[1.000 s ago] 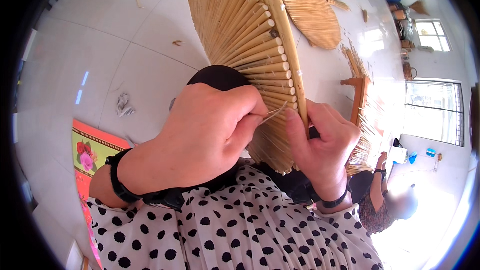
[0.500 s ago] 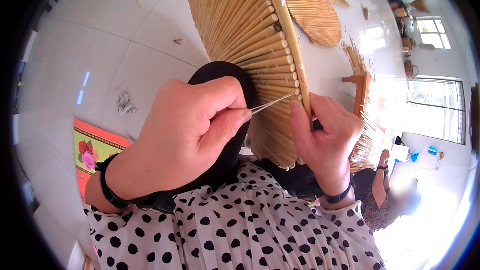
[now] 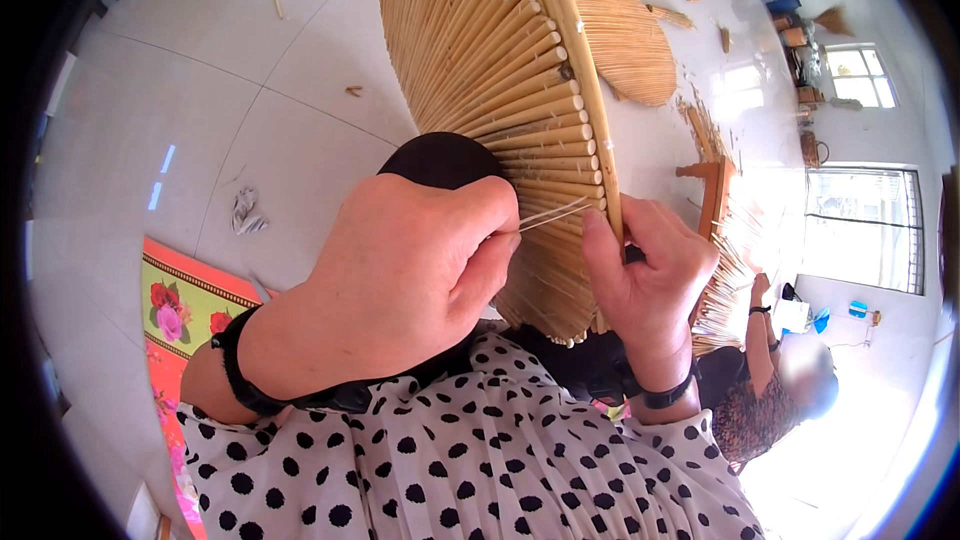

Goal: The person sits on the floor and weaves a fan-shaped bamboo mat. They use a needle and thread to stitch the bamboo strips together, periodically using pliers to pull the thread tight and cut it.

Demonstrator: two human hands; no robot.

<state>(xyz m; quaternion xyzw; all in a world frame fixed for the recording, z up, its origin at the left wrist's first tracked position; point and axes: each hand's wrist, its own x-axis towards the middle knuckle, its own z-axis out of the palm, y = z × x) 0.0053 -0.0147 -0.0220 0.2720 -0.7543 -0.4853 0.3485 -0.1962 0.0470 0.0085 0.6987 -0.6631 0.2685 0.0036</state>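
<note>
A large round panel of pale cut sticks point(image 3: 480, 50) stands tilted across my lap, against my dark-covered knee point(image 3: 440, 158). A bent wooden strip point(image 3: 590, 70) follows its right edge, beside the round stick ends. Two thin pale strands point(image 3: 552, 214) run taut from this edge to my left hand point(image 3: 410, 270), whose thumb and fingers are closed on them. My right hand point(image 3: 655, 270) grips the panel at the same edge, thumb on the near side by the strands. Its other fingers curl behind the strip and are partly hidden.
A second stick panel point(image 3: 625, 40) lies on the tiled floor at the far right, near scattered stick scraps point(image 3: 700, 125). Right of me, a co-worker point(image 3: 770, 380) sits by a wooden frame point(image 3: 712, 200) with many sticks. A floral mat point(image 3: 190, 315) lies at left, below a crumpled rag point(image 3: 247, 212).
My left hand has shifted slightly down and right, nearer the panel, still pinching the strands. The right hand keeps its grip on the edge. The whole view has shifted a little.
</note>
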